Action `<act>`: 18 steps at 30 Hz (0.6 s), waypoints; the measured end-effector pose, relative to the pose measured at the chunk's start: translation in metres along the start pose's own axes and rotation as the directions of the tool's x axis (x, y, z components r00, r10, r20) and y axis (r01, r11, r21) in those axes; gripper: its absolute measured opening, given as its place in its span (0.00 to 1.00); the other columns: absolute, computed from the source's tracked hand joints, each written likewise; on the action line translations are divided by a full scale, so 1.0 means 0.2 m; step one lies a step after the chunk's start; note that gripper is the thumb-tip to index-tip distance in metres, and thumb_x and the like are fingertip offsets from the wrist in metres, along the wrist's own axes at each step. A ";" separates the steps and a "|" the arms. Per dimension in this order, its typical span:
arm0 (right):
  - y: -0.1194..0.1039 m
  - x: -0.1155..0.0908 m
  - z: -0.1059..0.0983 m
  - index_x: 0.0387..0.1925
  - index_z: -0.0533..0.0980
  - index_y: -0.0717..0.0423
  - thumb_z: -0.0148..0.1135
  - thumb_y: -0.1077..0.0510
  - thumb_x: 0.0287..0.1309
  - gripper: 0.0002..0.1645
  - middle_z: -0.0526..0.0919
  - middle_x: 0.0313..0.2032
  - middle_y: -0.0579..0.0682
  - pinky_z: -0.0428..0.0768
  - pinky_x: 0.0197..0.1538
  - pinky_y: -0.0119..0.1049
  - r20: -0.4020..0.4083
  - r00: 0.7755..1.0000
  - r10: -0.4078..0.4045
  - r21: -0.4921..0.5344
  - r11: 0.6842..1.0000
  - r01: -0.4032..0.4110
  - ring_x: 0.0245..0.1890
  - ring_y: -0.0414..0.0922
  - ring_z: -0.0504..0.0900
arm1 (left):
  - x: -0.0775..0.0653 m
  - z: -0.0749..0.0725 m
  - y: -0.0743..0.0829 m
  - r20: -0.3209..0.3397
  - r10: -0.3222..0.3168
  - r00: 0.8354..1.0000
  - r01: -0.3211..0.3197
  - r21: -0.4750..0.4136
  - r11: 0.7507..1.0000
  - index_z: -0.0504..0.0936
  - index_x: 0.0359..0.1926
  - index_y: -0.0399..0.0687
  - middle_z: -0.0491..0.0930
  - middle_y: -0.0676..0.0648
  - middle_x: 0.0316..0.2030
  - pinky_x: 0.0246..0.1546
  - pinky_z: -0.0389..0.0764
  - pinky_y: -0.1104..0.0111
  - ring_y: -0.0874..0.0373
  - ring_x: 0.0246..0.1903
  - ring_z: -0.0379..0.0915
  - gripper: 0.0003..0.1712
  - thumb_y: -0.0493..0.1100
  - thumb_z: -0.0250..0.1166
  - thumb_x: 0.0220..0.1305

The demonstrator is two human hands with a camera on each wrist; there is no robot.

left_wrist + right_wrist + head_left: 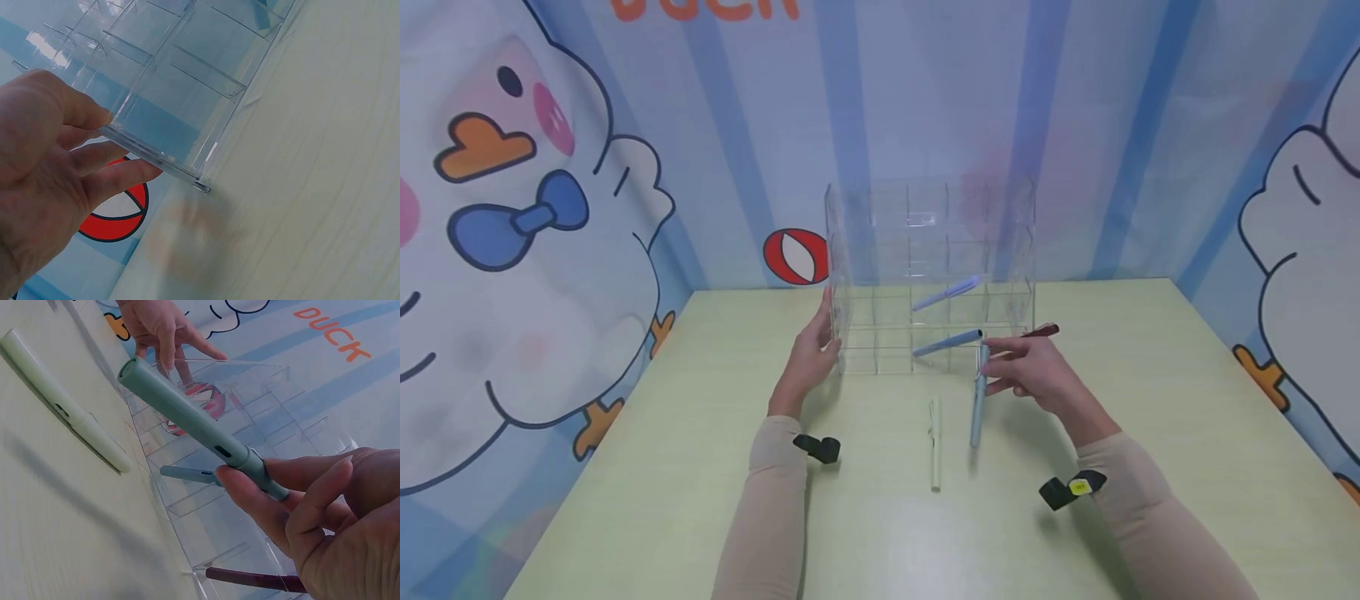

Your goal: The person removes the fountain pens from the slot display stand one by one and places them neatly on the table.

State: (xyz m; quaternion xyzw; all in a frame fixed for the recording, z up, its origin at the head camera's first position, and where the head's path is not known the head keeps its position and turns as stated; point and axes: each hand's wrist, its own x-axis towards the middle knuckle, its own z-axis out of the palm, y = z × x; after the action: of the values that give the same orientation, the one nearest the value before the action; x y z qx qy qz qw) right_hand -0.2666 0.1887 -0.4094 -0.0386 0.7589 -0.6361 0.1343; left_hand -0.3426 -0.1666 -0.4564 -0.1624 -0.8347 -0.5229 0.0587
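My left hand [806, 360] grips the left side wall of a clear, many-celled acrylic rack [206, 72], thumb on one face and fingers on the other. My right hand [1033, 371] pinches a blue-green pen [181, 412] by its clip end, its other end pointing down toward me in the head view. The pen is just in front of the rack's lower right. A purple pen [947, 293] and a blue pen [947, 342] lie slanted in cells of the rack. A dark red pen [250, 579] sits at its lower right, partly behind my right hand.
A pale green pen [936, 446] lies on the light wooden table [647, 500], in front of the rack and left of the held pen. Behind the table hangs a blue striped cloth [940, 100] printed with cartoon ducks and a red ball.
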 end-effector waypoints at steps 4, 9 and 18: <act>0.03 0.01 0.00 0.71 0.63 0.69 0.62 0.65 0.66 0.35 0.88 0.39 0.53 0.67 0.18 0.23 0.041 0.999 0.030 0.037 0.999 -0.031 0.31 0.47 0.89 | 0.00 0.00 0.00 -0.001 0.013 1.000 -0.013 -0.003 1.000 0.39 0.80 0.72 0.50 0.42 0.78 0.65 0.69 0.49 0.43 0.72 0.56 0.52 0.27 0.53 0.70; 0.08 0.04 0.01 0.71 0.62 0.70 0.62 0.66 0.65 0.36 0.88 0.38 0.52 0.71 0.19 0.23 0.079 0.995 0.064 0.054 0.996 -0.068 0.30 0.46 0.89 | 0.00 0.00 0.00 -0.004 0.022 1.000 -0.022 -0.008 1.000 0.40 0.80 0.71 0.51 0.43 0.77 0.66 0.68 0.50 0.45 0.72 0.56 0.52 0.26 0.53 0.70; 0.14 0.07 0.04 0.70 0.60 0.75 0.62 0.69 0.63 0.37 0.88 0.39 0.59 0.74 0.20 0.22 0.134 0.988 0.070 0.057 0.995 -0.078 0.27 0.45 0.88 | -0.01 0.00 0.01 -0.004 0.002 1.000 -0.002 -0.012 1.000 0.39 0.76 0.85 0.49 0.45 0.78 0.66 0.67 0.51 0.47 0.73 0.55 0.54 0.28 0.54 0.70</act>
State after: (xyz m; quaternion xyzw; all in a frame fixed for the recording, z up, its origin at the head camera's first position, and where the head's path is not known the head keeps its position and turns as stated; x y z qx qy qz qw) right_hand -0.2752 0.1826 -0.4402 -0.0484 0.7289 -0.6501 0.2089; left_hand -0.3408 -0.1661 -0.4557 -0.1624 -0.8313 -0.5282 0.0599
